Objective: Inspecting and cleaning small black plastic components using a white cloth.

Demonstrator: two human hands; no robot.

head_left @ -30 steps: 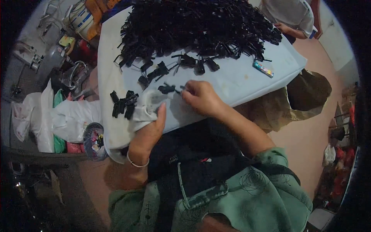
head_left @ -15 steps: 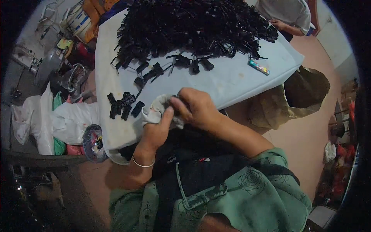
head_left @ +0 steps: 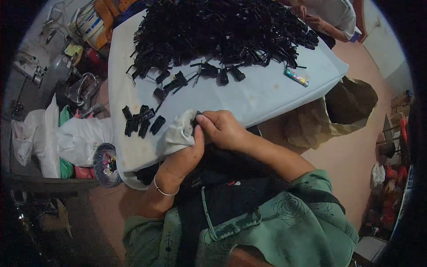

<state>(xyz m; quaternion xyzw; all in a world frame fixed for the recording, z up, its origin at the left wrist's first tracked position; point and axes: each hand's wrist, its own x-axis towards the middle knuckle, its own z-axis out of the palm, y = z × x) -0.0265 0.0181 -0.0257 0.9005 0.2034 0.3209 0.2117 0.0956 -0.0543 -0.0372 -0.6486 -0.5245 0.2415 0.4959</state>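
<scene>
Just past the near edge of the white-covered table, my two hands meet over a wadded pale grey cloth. My left hand is closed on the cloth from below, thumb pointing up. My right hand is closed too, its thumb and forefinger pinched at a small black piece beside the cloth; most of that piece is hidden by the fingers. A small group of black plastic parts lies left of the cloth. Farther back rises a large heap of similar black parts with thin stems.
A colourful small tube lies on the table's right side. An open brown sack stands off the right edge. White plastic bags and a bowl of bits are at left. Another person's hands show at the far right.
My right hand has turned and lowered slightly, its thumb now beside my left thumb. My left hand has shifted up and right, bunching the cloth. The other person's hands have come together.
</scene>
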